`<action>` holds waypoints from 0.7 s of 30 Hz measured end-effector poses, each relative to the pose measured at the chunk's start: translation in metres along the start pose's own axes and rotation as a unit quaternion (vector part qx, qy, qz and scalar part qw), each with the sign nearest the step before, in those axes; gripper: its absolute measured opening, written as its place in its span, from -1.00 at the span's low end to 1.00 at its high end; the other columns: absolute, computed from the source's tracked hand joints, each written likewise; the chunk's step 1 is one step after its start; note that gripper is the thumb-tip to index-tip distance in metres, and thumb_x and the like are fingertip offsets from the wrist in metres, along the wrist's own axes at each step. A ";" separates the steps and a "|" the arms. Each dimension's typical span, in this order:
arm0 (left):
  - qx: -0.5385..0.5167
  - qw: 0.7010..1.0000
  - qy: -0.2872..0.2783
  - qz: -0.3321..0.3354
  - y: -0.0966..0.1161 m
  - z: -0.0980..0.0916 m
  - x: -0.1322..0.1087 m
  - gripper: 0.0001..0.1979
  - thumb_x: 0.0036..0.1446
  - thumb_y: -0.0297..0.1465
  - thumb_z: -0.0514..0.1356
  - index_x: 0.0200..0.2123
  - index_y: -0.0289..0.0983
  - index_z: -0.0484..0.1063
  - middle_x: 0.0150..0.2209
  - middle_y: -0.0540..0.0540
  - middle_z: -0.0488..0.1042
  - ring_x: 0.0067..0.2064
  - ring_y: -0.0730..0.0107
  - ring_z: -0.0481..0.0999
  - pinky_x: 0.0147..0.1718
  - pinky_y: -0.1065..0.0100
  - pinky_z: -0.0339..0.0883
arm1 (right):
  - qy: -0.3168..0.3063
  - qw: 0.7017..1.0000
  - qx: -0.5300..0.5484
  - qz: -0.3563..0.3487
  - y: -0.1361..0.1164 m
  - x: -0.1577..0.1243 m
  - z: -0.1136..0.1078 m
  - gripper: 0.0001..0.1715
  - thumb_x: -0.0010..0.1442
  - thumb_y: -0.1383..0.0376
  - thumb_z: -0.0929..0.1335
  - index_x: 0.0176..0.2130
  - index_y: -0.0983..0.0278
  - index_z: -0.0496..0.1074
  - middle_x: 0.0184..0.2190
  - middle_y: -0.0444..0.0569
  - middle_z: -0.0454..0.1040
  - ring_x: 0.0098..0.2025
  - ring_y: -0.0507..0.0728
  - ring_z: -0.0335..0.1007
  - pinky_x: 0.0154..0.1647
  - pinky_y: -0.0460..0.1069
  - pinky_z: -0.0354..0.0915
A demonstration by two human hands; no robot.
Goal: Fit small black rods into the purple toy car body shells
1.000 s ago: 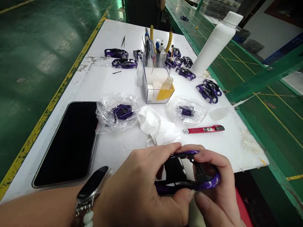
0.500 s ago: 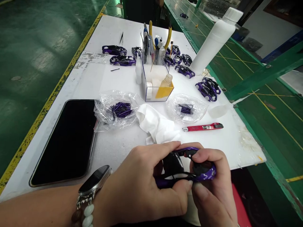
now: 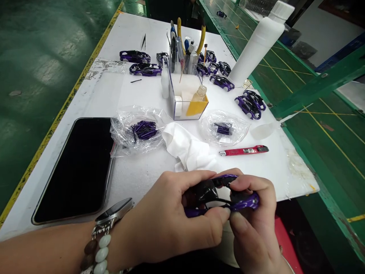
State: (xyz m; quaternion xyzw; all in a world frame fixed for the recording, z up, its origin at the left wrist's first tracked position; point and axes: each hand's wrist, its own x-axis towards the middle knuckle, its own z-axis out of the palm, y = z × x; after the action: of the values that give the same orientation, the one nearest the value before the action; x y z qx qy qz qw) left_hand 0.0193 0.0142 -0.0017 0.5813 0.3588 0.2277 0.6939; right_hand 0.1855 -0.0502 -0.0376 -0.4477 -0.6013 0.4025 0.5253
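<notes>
Bench inspection: my left hand [image 3: 171,217] and right hand [image 3: 252,217] together hold a purple-and-black model car body [image 3: 243,201], gripped closely at either end, over the near edge of the white worktable [image 3: 99,99]. My right fingertips [image 3: 239,184] pinch the body's purple side; the contact beneath appears to be on the black interior, though my fingers obscure it. A crumpled white wipe [image 3: 185,146] lies just ahead.

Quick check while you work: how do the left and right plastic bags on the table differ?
The left bag holds a large bundle of thin purple pieces, while the right bag holds a much smaller bunch. The left bag is more crumpled and heaped up, while the right bag lies flatter and more spread out. Both are clear plastic and lie on the white table.
</notes>
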 end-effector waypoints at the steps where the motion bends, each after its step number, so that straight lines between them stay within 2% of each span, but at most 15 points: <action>1: -0.003 1.000 -0.003 -0.012 0.000 0.000 0.000 -0.85 0.10 -0.34 0.26 -0.23 -0.19 0.52 -0.43 0.08 0.45 -0.40 0.45 0.44 -0.49 0.54 0.33 | 0.003 1.000 -0.026 0.001 0.001 -0.001 -0.001 -0.67 0.35 0.26 0.26 0.09 0.06 0.18 0.01 0.01 0.20 -0.05 0.15 0.31 -0.09 0.03 0.45; 7: -0.010 0.999 -0.007 -0.039 0.002 0.000 0.001 -0.85 0.08 -0.32 0.26 -0.26 -0.20 0.52 -0.47 0.07 0.41 -0.39 0.40 0.46 -0.53 0.53 0.28 | 0.020 0.992 -0.128 0.005 -0.002 -0.006 -0.003 -0.65 0.33 0.21 0.25 0.10 0.10 0.20 0.00 0.08 0.25 -0.05 0.22 0.34 -0.14 0.07 0.45; 12: -0.003 0.999 -0.007 -0.039 0.001 0.001 -0.001 -0.87 0.08 -0.31 0.25 -0.29 -0.21 0.52 -0.49 0.07 0.39 -0.44 0.44 0.41 -0.56 0.53 0.26 | 0.016 0.994 -0.108 0.020 -0.005 -0.006 -0.004 -0.65 0.35 0.22 0.26 0.12 0.08 0.20 0.01 0.03 0.24 -0.03 0.18 0.32 -0.10 0.02 0.42; 17: -0.023 0.998 -0.021 -0.046 0.000 -0.001 -0.001 -0.71 0.13 -0.31 0.25 -0.07 -0.20 0.56 -0.39 0.02 0.50 -0.39 0.42 0.45 -0.49 0.52 0.35 | -0.004 0.998 -0.038 0.043 -0.005 -0.007 -0.003 -0.64 0.38 0.27 0.25 0.13 0.00 0.18 0.09 -0.07 0.14 0.04 0.08 0.22 0.07 -0.09 0.31; 21: -0.052 0.998 -0.025 -0.037 0.000 -0.003 0.000 -0.62 0.12 -0.39 0.27 0.03 -0.13 0.54 -0.24 0.03 0.59 -0.24 0.38 0.54 -0.32 0.53 0.45 | -0.002 0.998 -0.026 0.050 -0.007 -0.007 -0.002 -0.66 0.39 0.27 0.24 0.12 -0.01 0.19 0.11 -0.08 0.13 0.03 0.08 0.23 0.10 -0.07 0.29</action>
State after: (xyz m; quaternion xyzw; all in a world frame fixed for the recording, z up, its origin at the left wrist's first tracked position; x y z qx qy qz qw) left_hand 0.0169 0.0165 -0.0020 0.5363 0.3503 0.2053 0.7400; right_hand 0.1868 -0.0587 -0.0327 -0.4894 -0.5898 0.4135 0.4916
